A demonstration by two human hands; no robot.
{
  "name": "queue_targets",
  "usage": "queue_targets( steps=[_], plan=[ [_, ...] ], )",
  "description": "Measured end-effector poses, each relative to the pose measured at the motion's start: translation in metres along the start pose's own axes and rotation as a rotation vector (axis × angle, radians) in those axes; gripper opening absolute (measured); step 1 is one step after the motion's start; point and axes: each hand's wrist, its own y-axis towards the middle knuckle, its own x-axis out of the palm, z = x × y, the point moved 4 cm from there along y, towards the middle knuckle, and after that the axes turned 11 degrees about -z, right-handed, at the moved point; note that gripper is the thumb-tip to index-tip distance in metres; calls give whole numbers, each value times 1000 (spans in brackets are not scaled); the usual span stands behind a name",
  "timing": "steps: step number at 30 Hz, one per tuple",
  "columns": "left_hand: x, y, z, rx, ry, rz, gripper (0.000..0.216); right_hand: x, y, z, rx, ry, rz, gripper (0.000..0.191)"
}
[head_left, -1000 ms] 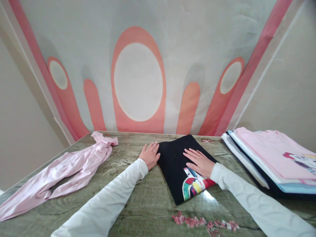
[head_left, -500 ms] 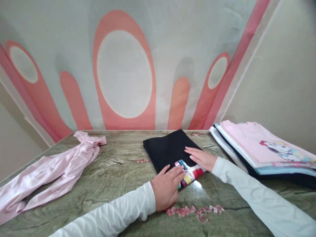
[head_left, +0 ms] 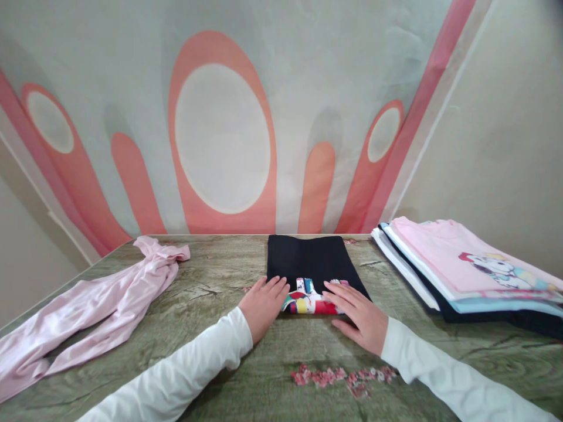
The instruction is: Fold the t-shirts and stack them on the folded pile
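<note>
A folded black T-shirt (head_left: 310, 264) with a colourful print along its near edge lies squared up in the middle of the green table (head_left: 211, 357). My left hand (head_left: 263, 306) rests flat at its near left corner, fingers stretched out and touching the fabric. My right hand (head_left: 358, 313) lies flat at its near right corner, fingers extended onto the print. Both arms wear white sleeves. Neither hand grips anything.
A crumpled pink garment (head_left: 92, 299) sprawls across the table's left side. A stack of folded shirts (head_left: 466, 272), pink with a cartoon print on top, sits at the right. The back edge meets a wall with orange ovals (head_left: 222, 138).
The black shirt has been turned from a slanted position to square with the table edge. Both hands have shifted to its near corners, the left one off the print.
</note>
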Motion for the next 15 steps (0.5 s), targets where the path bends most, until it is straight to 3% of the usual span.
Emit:
queue_targets(
  steps=[3, 7, 15],
  plan=[
    [-5, -3, 15, 40, -7, 109, 40, -2, 3, -8, -31, -33, 35, 41],
    [-13, -2, 31, 108, -42, 159, 33, 2, 6, -8, -49, -70, 63, 37],
    [-6, 3, 14, -26, -37, 174, 41, 1, 8, -8, -47, -105, 89, 37]
  ],
)
